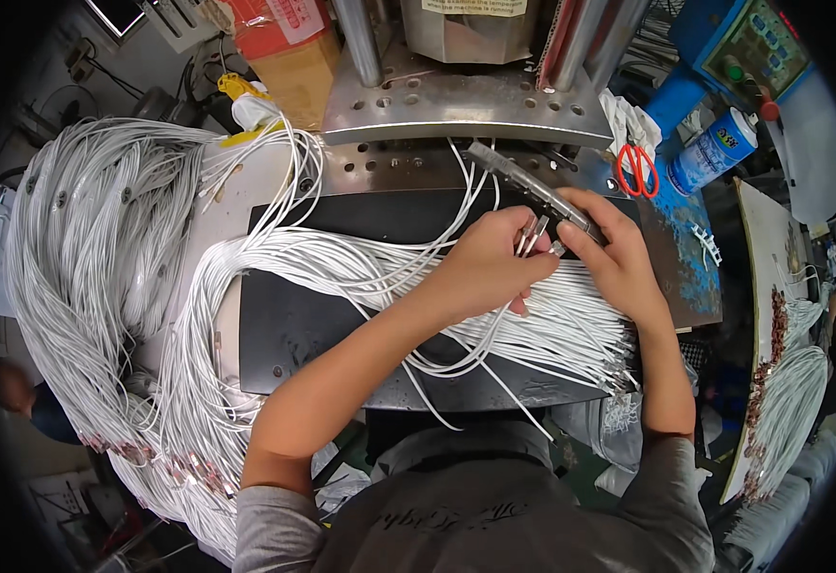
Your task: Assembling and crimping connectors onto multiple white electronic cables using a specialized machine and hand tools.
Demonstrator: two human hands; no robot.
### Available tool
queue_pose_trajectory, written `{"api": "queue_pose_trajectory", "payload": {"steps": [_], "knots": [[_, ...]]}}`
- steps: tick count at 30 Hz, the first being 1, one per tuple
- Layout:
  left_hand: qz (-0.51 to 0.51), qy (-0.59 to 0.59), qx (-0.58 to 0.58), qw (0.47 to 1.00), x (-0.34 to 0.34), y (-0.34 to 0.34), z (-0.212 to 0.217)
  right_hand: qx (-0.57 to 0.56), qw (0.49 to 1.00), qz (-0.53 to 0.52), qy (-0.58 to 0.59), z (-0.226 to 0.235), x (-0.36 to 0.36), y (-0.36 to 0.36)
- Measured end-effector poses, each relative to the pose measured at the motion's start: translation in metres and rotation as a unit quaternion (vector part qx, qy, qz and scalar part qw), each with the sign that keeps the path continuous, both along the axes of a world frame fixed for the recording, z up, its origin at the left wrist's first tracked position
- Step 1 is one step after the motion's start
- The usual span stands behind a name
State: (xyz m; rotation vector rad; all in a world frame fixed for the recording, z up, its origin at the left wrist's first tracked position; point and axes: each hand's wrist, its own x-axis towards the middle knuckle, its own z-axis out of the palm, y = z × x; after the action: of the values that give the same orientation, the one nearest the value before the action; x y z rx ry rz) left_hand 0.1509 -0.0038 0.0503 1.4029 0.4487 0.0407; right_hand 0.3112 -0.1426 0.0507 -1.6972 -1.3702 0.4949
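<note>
My left hand [491, 260] is closed around a few white cables, and their metal connector ends [533, 235] stick up between thumb and fingers. My right hand [617, 256] grips one end of a long grey metal bar [523, 180], which slants up and left toward the press. Both hands are close together over a thick bundle of white cables [332, 265]. Its metal-tipped ends lie fanned out below my right hand. A black board [279, 329] lies under the bundle.
Ahead stands a steel press plate [471, 116] with round posts. On the right are red-handled scissors [637, 172], a blue spray can [714, 151] and a control box [754, 55]. A large heap of cables [84, 258] hangs at left; more cables [789, 401] lie on a board at right.
</note>
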Motion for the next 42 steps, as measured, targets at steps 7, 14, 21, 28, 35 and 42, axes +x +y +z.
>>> {"api": "queue_pose_trajectory", "payload": {"steps": [7,14,21,28,35,42], "knots": [[0.004,-0.016,-0.032,0.999,0.001,0.002,0.001,-0.001,0.985,-0.005,0.17,-0.013,0.004,0.0],[0.009,-0.016,-0.092,0.996,0.005,0.001,-0.002,0.022,0.979,0.001,0.202,-0.01,-0.003,0.002],[0.018,-0.039,-0.091,0.995,0.006,-0.003,-0.005,0.02,0.984,-0.01,0.176,-0.01,0.005,0.003],[0.08,-0.093,-0.079,0.989,0.004,-0.004,-0.009,0.029,0.969,-0.048,0.239,-0.014,0.005,0.0],[0.065,-0.089,-0.078,0.991,0.004,-0.005,-0.006,0.036,0.97,-0.026,0.237,-0.012,0.005,0.001],[0.072,-0.084,-0.084,0.99,0.006,-0.006,-0.01,0.041,0.971,-0.039,0.232,-0.01,0.004,0.0]]}}
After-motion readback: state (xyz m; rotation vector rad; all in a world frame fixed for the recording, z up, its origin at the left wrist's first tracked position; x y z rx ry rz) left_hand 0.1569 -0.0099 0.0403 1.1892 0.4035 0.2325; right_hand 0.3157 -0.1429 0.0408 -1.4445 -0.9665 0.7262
